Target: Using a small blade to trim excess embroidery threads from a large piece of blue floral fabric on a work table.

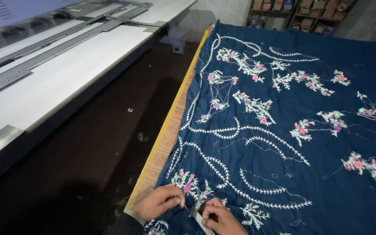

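Note:
A dark blue cloth (310, 143) with white vine and pink-green flower embroidery lies spread over a table. At the near edge my left hand (159, 201) pinches the cloth beside an embroidered flower (188, 185). Close to its right, my right hand (218, 216) grips a small thin tool, its light-coloured part (195, 216) showing between the hands. The tool's tip is hidden among the fingers. Loose thread ends trail across the cloth.
The table's yellow wooden edge (175, 117) runs along the cloth's left side. Left of it is a dark floor (96, 148), then a long white and grey machine bed (57, 74). Shelves with boxes (305, 13) stand at the back.

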